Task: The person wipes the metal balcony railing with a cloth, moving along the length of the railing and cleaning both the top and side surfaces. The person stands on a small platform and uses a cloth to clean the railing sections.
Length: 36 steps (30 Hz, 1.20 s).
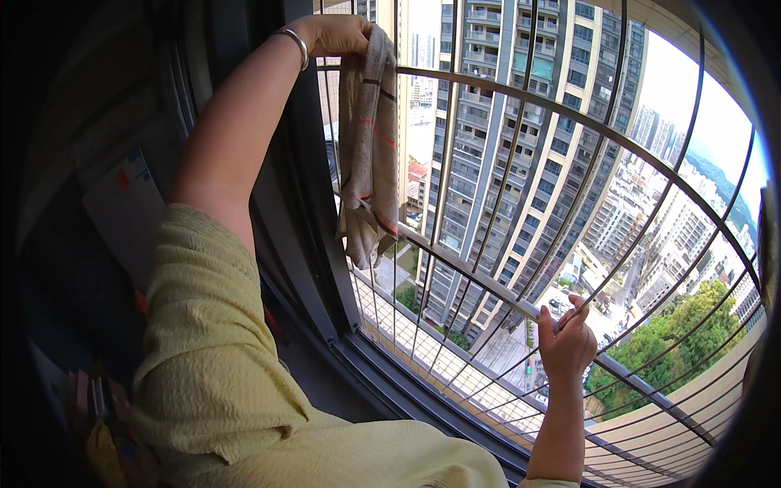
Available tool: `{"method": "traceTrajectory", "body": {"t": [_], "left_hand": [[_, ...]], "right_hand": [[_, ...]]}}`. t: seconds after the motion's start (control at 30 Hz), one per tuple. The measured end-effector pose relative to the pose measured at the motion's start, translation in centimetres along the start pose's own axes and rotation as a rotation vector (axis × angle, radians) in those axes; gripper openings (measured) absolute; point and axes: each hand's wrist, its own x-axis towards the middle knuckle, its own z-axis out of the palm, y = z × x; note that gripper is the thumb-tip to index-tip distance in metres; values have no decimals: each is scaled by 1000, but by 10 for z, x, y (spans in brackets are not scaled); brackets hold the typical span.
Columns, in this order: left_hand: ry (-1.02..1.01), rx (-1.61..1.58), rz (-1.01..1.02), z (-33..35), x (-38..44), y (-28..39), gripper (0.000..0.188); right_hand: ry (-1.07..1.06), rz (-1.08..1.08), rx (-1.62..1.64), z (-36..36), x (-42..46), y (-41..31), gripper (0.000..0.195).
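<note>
A grey-beige towel point(369, 140) with red and dark stripes hangs in folds from my left hand point(341, 35). That hand is raised beside the dark window frame point(305, 152), with a silver bangle point(296, 47) at the wrist. The towel hangs against the metal bars of the window guard, its lower end near the guard's lower horizontal rail point(464, 263). Lower and to the right, my right hand point(567, 344) grips this same rail. Its thumb and fingers show around the metal, and part of the grip is hidden.
An upper curved rail point(518, 93) and thin vertical bars cross the opening. Dark sliding tracks point(415, 390) run along the sill. Beyond the bars, far below, lie a street, trees point(677, 341) and tower blocks point(488, 122). Papers point(125, 195) and other items sit in the dark room at left.
</note>
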Motion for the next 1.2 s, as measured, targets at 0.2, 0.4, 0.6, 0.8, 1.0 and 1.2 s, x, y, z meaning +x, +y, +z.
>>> {"method": "traceTrajectory", "body": {"t": [0.2,0.4,0.6,0.8,1.0,1.2], "left_hand": [[-30,-6,-20,-3,10,-5,25],[-9,172,-48,-13,20,2,24],[20,379,1,-8,12,19,25],[207,553,91,30,3,42,23],[824,388,188,65,-9,-15,21],[1329,-556,111,140,-56,-85,20]], "right_hand": [[12,-12,-6,2,-1,2,46],[2,-5,-14,2,-1,0,46],[-23,22,17,0,0,-4,45],[-77,74,6,-2,-2,1,46],[-99,60,-25,0,0,2,47],[-62,5,-49,2,0,4,45]]}}
